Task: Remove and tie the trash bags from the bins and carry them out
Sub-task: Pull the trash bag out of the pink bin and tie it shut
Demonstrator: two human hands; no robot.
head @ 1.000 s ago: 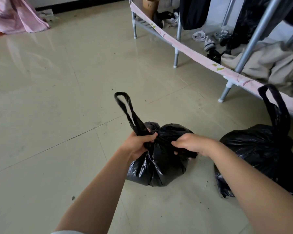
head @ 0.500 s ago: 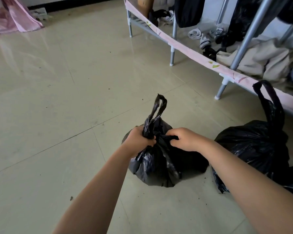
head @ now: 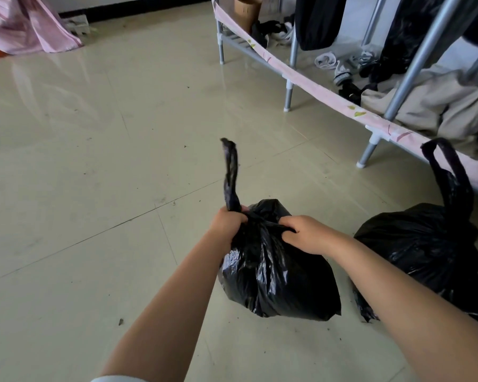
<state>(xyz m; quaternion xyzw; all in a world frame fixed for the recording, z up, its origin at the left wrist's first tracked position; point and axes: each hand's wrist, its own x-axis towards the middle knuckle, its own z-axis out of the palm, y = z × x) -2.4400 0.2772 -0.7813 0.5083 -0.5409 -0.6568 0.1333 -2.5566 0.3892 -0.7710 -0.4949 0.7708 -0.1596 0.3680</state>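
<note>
A small full black trash bag (head: 273, 279) sits on the tiled floor in front of me. My left hand (head: 226, 223) is closed around one twisted handle strip (head: 230, 175), which sticks straight up above my fist. My right hand (head: 305, 232) grips the other handle at the bag's neck, close beside the left hand. A second, larger black trash bag (head: 420, 244) rests on the floor to the right, with its loop handle (head: 447, 172) standing upright and nobody touching it.
A metal clothes rack (head: 287, 97) with grey legs and a pink cloth strip runs along the right, with clothes and shoes heaped under it. Pink fabric (head: 25, 26) lies at the far left. The floor carries small specks of dirt.
The handle in my left hand went from an open loop leaning left to a tight twisted strip standing upright. My two hands have moved closer together at the bag's neck.
</note>
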